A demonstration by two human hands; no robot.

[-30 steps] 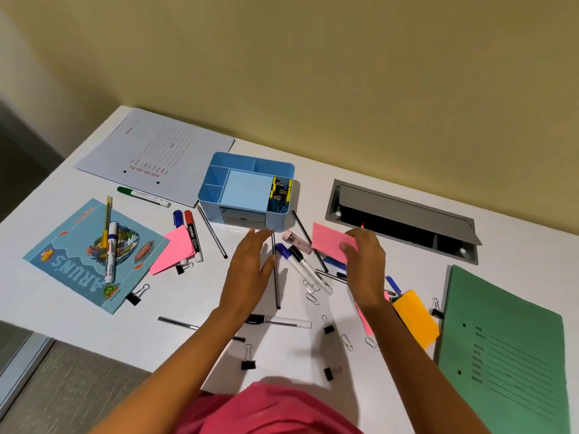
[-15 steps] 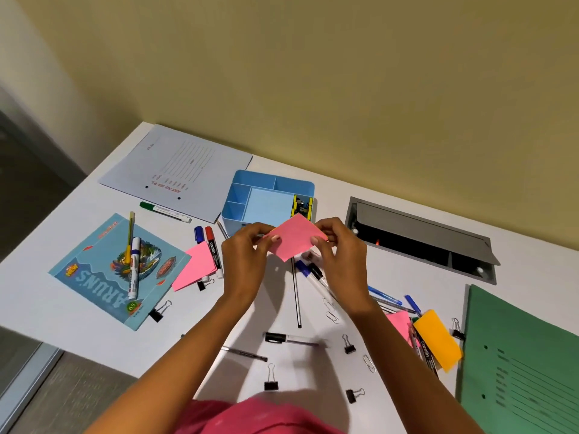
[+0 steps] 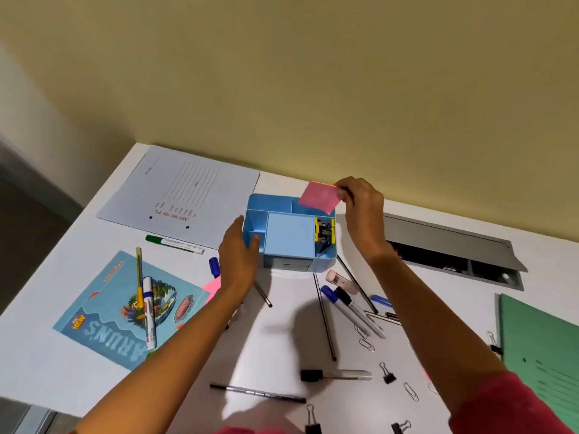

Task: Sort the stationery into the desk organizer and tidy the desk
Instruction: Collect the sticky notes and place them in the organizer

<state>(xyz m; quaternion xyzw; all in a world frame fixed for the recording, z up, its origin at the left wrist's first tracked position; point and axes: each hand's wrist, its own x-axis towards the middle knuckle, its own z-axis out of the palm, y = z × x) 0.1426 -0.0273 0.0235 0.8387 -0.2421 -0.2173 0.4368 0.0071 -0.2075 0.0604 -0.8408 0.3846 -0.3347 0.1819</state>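
A light blue desk organizer (image 3: 289, 238) stands mid-desk, with yellow and black clips in its right compartment. My right hand (image 3: 362, 208) pinches a pink sticky-note pad (image 3: 319, 197) by its right edge, held tilted just above the organizer's back right compartment. My left hand (image 3: 239, 255) lies with straight fingers against the organizer's left wall. Pens, markers (image 3: 351, 308), paper clips and binder clips (image 3: 388, 374) lie scattered on the white desk in front of the organizer.
A white form sheet (image 3: 188, 189) lies at the back left, a blue booklet (image 3: 125, 308) with a marker and pencil on it at the left. A green folder (image 3: 545, 358) sits at the right edge. A grey cable hatch (image 3: 451, 249) is open behind it.
My right hand has lifted the pink pad from in front of the organizer to above its back right compartment. My left hand let go of the pad and moved to the organizer's left side.
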